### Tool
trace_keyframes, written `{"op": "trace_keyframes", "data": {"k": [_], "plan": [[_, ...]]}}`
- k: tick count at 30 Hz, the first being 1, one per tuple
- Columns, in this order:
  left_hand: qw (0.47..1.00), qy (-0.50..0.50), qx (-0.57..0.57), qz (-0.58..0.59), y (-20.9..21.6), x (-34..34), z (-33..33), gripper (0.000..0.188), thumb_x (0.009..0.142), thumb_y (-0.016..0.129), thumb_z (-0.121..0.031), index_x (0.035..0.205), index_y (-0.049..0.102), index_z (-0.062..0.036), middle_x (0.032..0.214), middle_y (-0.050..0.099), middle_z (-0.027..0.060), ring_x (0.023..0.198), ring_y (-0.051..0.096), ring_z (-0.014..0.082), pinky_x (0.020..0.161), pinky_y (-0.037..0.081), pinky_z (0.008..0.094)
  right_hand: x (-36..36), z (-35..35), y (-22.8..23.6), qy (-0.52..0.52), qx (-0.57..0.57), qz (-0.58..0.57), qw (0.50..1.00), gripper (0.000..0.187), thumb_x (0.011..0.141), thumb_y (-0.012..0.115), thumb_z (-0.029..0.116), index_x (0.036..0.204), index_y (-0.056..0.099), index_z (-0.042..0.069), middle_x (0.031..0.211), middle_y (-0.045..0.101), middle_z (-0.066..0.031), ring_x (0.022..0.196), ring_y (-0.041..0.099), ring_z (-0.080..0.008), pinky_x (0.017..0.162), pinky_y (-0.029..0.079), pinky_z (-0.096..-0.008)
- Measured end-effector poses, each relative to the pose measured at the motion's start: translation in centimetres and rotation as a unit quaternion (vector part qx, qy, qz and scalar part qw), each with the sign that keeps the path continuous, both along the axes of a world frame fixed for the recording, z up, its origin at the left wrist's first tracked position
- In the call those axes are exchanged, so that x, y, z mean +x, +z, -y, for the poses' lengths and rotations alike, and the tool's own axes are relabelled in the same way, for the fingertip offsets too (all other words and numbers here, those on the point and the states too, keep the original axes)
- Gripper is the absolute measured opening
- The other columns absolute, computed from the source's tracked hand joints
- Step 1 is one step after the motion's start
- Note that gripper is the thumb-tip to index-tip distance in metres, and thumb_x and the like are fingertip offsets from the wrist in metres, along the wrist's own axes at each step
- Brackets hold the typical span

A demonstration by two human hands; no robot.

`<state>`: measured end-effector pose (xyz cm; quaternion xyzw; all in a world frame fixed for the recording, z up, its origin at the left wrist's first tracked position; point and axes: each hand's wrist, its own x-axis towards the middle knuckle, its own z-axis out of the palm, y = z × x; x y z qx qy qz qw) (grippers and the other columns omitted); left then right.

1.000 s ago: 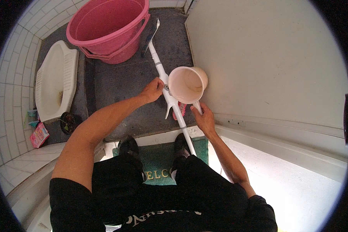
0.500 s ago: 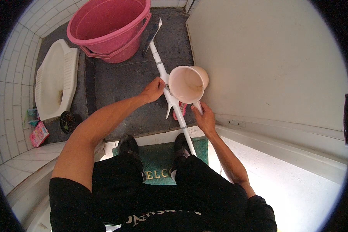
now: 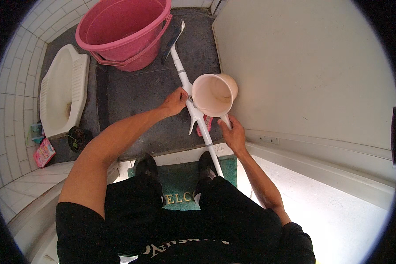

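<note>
A white spray mop point(image 3: 198, 115) with a small lever slants from the upper middle down towards my feet. Its flat head point(image 3: 175, 42) is at the far end. My left hand point(image 3: 176, 102) is closed at the thick middle part of the mop, beside a small round fitting; the fingertips are partly hidden. My right hand point(image 3: 234, 134) grips the handle of a pale pink water dipper point(image 3: 212, 96). The dipper is tilted so that its inside shows, with brownish stains, and its rim is right next to the mop's middle part.
A large pink bucket point(image 3: 132, 53) stands at the far left. Further left are a white squat toilet point(image 3: 59, 92), a small plant pot point(image 3: 77, 140) and a pink packet point(image 3: 44, 152). A pale door point(image 3: 303, 70) is on the right. A green doormat point(image 3: 176, 176) lies under my feet.
</note>
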<state>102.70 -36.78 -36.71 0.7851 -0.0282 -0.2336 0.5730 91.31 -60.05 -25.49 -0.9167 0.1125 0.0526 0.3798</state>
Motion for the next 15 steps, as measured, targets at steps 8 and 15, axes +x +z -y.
{"op": "trace_keyframes", "data": {"k": [8,15], "plan": [[1.0,0.003,-0.003,0.001,0.1,-0.1,-0.2,0.02,0.1,0.046,-0.024,0.103,0.05,-0.0051,0.084,0.062,0.0108,0.079,0.065,0.0209,0.073,0.05,0.0377,0.1,-0.4,1.0,0.007,-0.015,-0.009,1.0,0.036,0.088,0.065,0.032,0.109,0.063,0.002,0.09,0.068,-0.0193,0.079,0.067,-0.0316,0.073,0.05,-0.0407],[1.0,0.001,0.011,0.005,-0.4,0.0,0.0,0.021,0.1,0.045,-0.025,0.103,0.05,-0.0054,0.082,0.063,0.012,0.079,0.065,0.0223,0.074,0.05,0.0385,0.1,-0.1,0.4,0.012,-0.03,0.007,0.999,0.038,0.088,0.065,0.033,0.109,0.063,0.002,0.092,0.068,-0.0201,0.082,0.066,-0.0351,0.074,0.05,-0.043]]}}
